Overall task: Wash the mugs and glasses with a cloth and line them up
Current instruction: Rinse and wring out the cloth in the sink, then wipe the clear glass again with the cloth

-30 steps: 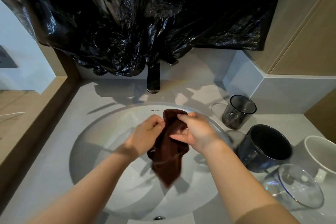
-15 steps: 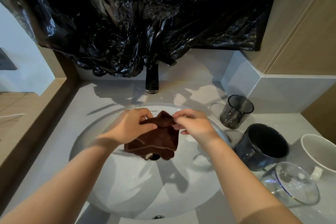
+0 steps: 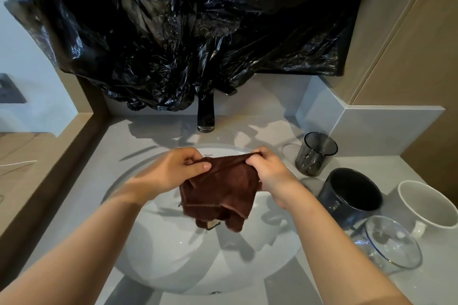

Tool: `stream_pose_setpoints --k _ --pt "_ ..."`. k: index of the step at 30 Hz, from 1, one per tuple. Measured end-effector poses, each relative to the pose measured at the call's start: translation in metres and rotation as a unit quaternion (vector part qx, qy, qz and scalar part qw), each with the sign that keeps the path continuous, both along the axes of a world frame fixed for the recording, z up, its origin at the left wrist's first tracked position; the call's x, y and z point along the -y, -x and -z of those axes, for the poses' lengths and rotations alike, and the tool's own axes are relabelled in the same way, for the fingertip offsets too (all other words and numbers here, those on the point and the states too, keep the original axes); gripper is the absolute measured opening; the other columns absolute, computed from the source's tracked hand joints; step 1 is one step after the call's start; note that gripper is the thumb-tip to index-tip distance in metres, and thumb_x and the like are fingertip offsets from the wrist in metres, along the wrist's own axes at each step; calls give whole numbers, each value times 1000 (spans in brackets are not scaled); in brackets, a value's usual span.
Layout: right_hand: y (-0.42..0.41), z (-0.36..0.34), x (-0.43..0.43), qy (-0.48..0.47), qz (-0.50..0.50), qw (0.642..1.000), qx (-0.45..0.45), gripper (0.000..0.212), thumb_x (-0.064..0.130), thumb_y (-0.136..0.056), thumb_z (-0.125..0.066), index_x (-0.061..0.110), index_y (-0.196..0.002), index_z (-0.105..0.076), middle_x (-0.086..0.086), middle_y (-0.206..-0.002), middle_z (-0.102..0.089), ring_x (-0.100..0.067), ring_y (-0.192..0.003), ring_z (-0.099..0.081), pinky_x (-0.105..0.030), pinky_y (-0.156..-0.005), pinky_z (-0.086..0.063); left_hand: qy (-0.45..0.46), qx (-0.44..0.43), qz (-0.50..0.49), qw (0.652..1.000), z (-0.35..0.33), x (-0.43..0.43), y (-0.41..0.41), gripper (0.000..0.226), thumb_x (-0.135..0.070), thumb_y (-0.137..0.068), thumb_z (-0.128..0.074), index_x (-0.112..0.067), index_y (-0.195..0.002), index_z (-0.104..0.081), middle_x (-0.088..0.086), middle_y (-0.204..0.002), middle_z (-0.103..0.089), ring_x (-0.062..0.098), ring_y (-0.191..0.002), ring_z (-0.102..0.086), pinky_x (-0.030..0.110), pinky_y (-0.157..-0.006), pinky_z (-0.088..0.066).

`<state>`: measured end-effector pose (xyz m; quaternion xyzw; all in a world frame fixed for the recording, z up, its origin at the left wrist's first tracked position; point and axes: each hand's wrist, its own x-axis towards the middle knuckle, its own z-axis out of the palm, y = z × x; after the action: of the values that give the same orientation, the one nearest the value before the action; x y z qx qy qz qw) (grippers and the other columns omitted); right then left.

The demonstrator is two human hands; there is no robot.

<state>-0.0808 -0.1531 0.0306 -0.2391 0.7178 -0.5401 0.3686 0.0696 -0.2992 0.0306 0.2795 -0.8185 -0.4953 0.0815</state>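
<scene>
A brown cloth (image 3: pixel 223 190) hangs spread over the white sink (image 3: pixel 173 260). My left hand (image 3: pixel 173 171) pinches its upper left edge and my right hand (image 3: pixel 270 173) pinches its upper right edge, so the top edge is stretched between them. On the counter to the right stand a smoky grey glass (image 3: pixel 316 153), a dark mug (image 3: pixel 349 195), a white mug (image 3: pixel 431 208) and a clear glass (image 3: pixel 391 242) lying on its side nearest me.
A dark tap (image 3: pixel 205 116) rises behind the sink, half under a black plastic sheet (image 3: pixel 186 32) that covers the wall. A grey ledge (image 3: pixel 371 126) and wooden cabinet (image 3: pixel 409 44) stand at the right. A wooden rim (image 3: pixel 54 168) borders the grey counter on the left.
The cloth was bunched and dangling between my hands; my hands have moved apart and pulled it out wide over the sink.
</scene>
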Motion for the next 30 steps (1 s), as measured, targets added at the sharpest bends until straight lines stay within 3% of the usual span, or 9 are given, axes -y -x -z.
stream_pose_setpoints --k 4,8,11,15,18,21,23,26,30 --pt "0 -11 -16 170 68 959 217 14 17 -85 -63 13 -98 -58 -9 -89 -65 -21 -77 -64 -29 -63 -56 -246 -95 -45 964 -9 -26 2 14 -16 -96 -52 -13 -84 -57 8 -70 -58 15 -57 -57 25 -54 -51" --pt "-19 17 -28 216 110 897 369 76 51 -62 -72 1 -119 -63 -16 -104 -69 -31 -95 -66 -42 -86 -55 -319 -133 -20 938 -16 -47 8 12 -18 -92 -59 -22 -82 -64 7 -73 -59 16 -60 -56 28 -57 -46" --pt "-41 26 -35 170 82 880 437 52 46 -90 -48 2 -95 -75 -19 -94 -71 -32 -81 -70 -39 -79 -54 -213 -110 -51 970 -11 -52 13 8 -14 -92 -60 -19 -85 -61 4 -71 -61 15 -56 -57 28 -55 -46" --pt "-48 14 -44 195 44 865 461 68 55 -89 -49 2 -131 -55 -22 -124 -59 -36 -113 -57 -45 -104 -40 39 -70 -120 989 4 -50 8 19 -24 -85 -69 -22 -100 -58 8 -97 -60 27 -88 -58 33 -79 -43" --pt "-53 17 -53 208 65 862 457 66 58 -90 -46 2 -120 -64 -23 -118 -63 -35 -105 -63 -44 -95 -49 176 -101 -76 976 3 -63 4 38 -31 -88 -65 -23 -124 -53 -4 -118 -40 15 -112 -45 26 -98 -36" --pt "-61 21 -65 212 102 859 454 75 68 -87 -39 3 -107 -71 -22 -111 -67 -36 -101 -65 -45 -92 -49 127 -80 27 988 7 -76 10 29 -27 -91 -62 -34 -118 -53 -9 -114 -52 10 -106 -53 17 -86 -39" --pt "-64 27 -74 207 136 860 447 84 75 -81 -37 3 -105 -73 -22 -111 -68 -36 -99 -66 -46 -95 -46 21 -105 -52 993 9 -76 15 22 -15 -92 -58 -36 -99 -56 -5 -93 -64 19 -93 -63 19 -71 -43" --pt "-73 25 -92 203 161 862 436 90 80 -74 -40 4 -109 -72 -23 -115 -66 -39 -104 -63 -47 -98 -44 203 -81 -134 967 13 -81 17 16 -18 -91 -57 -25 -105 -61 2 -104 -62 24 -100 -60 29 -77 -45" --pt "-77 22 -106 218 187 859 424 74 67 -85 -41 4 -99 -75 -23 -109 -68 -38 -91 -67 -46 -87 -48 281 -109 89 949 16 -105 13 44 -55 -82 -48 -24 -110 -65 -3 -111 -60 19 -107 -55 39 -94 -43"
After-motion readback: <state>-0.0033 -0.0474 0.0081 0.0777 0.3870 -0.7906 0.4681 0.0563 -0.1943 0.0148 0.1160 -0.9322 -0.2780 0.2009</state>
